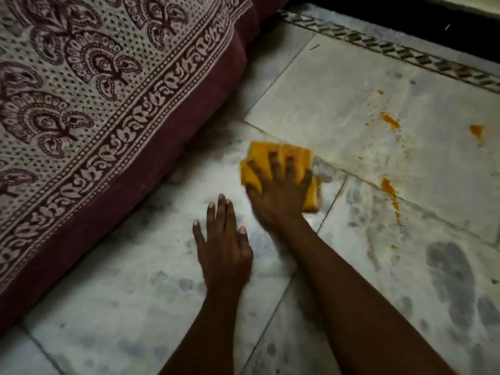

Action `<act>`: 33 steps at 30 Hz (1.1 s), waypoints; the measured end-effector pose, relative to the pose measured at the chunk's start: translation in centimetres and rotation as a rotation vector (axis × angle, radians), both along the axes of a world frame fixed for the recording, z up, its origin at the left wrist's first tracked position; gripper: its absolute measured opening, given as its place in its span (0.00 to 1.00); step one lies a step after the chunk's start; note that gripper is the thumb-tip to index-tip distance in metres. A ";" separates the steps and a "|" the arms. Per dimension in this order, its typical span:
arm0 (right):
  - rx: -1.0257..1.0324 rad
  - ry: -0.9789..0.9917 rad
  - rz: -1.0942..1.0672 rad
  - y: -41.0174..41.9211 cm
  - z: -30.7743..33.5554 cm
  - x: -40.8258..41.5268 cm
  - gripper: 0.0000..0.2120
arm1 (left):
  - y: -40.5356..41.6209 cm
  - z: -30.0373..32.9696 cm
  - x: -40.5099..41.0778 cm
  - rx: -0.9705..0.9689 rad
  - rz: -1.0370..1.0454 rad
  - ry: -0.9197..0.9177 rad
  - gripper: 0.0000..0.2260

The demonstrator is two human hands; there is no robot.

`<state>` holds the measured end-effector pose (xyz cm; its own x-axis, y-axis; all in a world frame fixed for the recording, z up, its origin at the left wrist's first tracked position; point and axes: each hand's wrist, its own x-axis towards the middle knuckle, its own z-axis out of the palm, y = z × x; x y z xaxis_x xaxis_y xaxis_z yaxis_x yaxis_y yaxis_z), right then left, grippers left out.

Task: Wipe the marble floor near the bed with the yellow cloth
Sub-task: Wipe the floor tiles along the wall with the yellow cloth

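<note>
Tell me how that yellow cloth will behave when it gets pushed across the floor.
The yellow cloth looks soft and folded, so it will probably bunch or unfold rather than slide as one stiff piece. The right hand presses it flat with spread fingers, which likely keeps it together. On the smooth marble floor it should glide easily, and likely smear the orange stains.

Yellow cloth (273, 161), grey-veined white marble floor (135, 293) with orange stains (390, 121), maroon paisley-printed bedspread (81, 90).

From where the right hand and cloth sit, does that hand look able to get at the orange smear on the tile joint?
Probably yes: only bare marble floor lies between right hand, pressing yellow cloth, and orange smear.
</note>
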<state>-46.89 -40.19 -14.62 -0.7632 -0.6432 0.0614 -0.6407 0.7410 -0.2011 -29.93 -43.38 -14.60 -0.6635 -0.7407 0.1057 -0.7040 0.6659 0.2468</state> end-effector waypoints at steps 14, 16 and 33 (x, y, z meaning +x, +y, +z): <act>-0.051 0.007 0.018 -1.8 -0.4 -0.1 0.30 | 0.0 -0.6 0.3 -0.036 -0.008 0.014 0.30; -0.029 0.063 0.216 1.7 -0.3 2.2 0.30 | -0.2 -0.5 0.2 -0.035 -0.010 0.002 0.30; 0.012 0.018 0.162 12.8 0.8 5.9 0.31 | 0.0 0.2 0.1 0.011 0.007 -0.011 0.31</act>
<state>-41.01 -27.41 -13.85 -0.6484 -0.7584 0.0656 -0.7553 0.6302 -0.1797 -29.81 -43.36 -14.42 -0.6592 -0.7465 0.0898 -0.7115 0.6580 0.2465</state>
